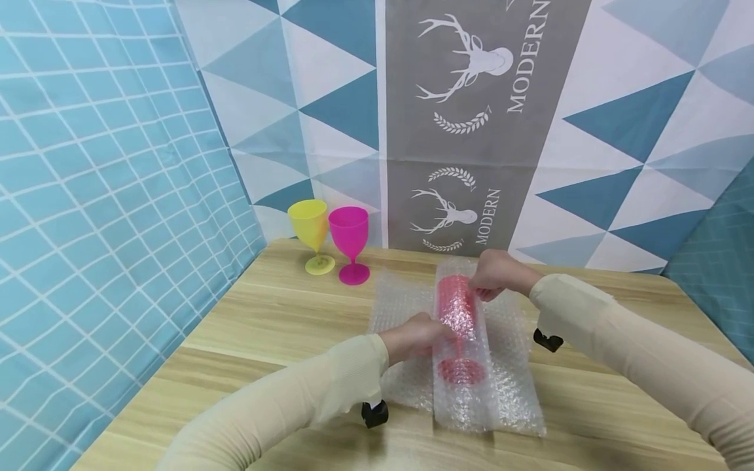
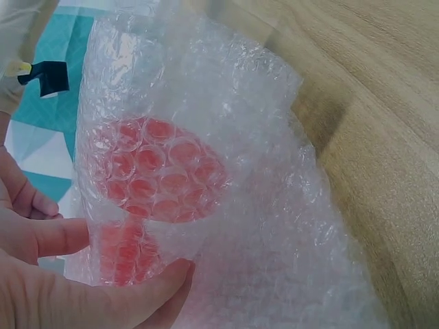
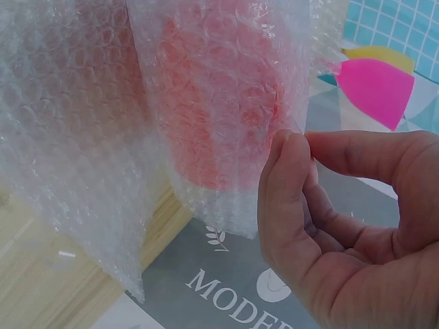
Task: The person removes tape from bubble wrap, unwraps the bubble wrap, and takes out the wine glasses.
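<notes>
A red goblet [image 1: 456,307] lies on its side inside a roll of clear bubble wrap [image 1: 518,399], its round base toward me. My left hand [image 1: 417,335] grips the wrapped goblet at about its stem; the thumb [image 2: 154,291] lies across the plastic in the left wrist view. Beside the goblet's bowl, my right hand [image 1: 501,271] pinches an edge of the bubble wrap between thumb and fingertips, plain to see in the right wrist view [image 3: 357,199]. Loose bubble wrap spreads on both sides of the roll.
A yellow goblet [image 1: 309,226] and a magenta goblet [image 1: 349,235] stand upright at the back left of the wooden table [image 1: 253,327]. Behind the table hangs a patterned cloth [image 1: 336,78], with a blue grid cloth [image 1: 112,183] on the left.
</notes>
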The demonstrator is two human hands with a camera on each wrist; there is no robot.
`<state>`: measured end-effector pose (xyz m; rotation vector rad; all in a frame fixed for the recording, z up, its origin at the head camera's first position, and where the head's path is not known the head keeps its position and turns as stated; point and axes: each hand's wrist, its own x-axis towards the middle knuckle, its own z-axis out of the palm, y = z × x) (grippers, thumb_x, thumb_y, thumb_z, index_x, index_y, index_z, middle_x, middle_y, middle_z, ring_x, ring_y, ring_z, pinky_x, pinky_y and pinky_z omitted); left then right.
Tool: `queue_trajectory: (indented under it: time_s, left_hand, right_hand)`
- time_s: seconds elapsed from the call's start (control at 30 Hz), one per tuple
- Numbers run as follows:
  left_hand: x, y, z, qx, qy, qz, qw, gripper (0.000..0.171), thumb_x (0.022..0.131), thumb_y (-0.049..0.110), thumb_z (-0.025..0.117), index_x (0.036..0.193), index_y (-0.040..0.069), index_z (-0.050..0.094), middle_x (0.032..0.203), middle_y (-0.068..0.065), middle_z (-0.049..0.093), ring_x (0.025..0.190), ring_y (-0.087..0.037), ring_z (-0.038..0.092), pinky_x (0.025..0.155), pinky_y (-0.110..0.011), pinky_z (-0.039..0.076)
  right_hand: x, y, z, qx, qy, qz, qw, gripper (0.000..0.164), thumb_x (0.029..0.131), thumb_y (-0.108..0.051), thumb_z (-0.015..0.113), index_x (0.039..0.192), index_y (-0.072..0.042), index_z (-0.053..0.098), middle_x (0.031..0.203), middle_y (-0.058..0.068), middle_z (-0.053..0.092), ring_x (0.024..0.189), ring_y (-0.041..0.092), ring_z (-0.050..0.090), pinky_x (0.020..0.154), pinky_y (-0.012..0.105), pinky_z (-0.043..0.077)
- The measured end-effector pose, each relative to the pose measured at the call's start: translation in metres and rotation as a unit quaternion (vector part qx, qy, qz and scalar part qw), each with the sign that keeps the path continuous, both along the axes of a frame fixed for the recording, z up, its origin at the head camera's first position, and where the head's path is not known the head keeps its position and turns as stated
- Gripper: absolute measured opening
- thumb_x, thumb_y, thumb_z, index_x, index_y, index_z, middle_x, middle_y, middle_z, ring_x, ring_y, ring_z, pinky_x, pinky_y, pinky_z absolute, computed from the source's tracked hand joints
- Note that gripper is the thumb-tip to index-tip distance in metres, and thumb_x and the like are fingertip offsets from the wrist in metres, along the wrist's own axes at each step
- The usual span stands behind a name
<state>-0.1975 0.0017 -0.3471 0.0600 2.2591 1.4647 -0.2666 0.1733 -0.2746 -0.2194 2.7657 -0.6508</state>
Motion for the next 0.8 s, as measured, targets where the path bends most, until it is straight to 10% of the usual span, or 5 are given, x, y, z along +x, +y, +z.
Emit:
queue_trajectory:
  time_s: [0.8]
  left_hand:
    - [0.001, 0.003, 0.0, 0.002, 0.008, -0.012, 0.9999, 0.033, 0.084, 0.015, 0.064, 0.109, -0.007, 0.061, 0.11, -0.015, 0.062, 0.102, -0.024, 0.062, 0.097, -0.038, 0.052]
  right_hand:
    - [0.0, 0.02, -0.003, -0.039, -0.03, -0.029, 0.998, 0.022, 0.081, -0.007, 0.058, 0.059, -0.007, 0.059, 0.053, -0.003, 0.061, 0.049, 0.004, 0.06, 0.059, 0.022, 0.058]
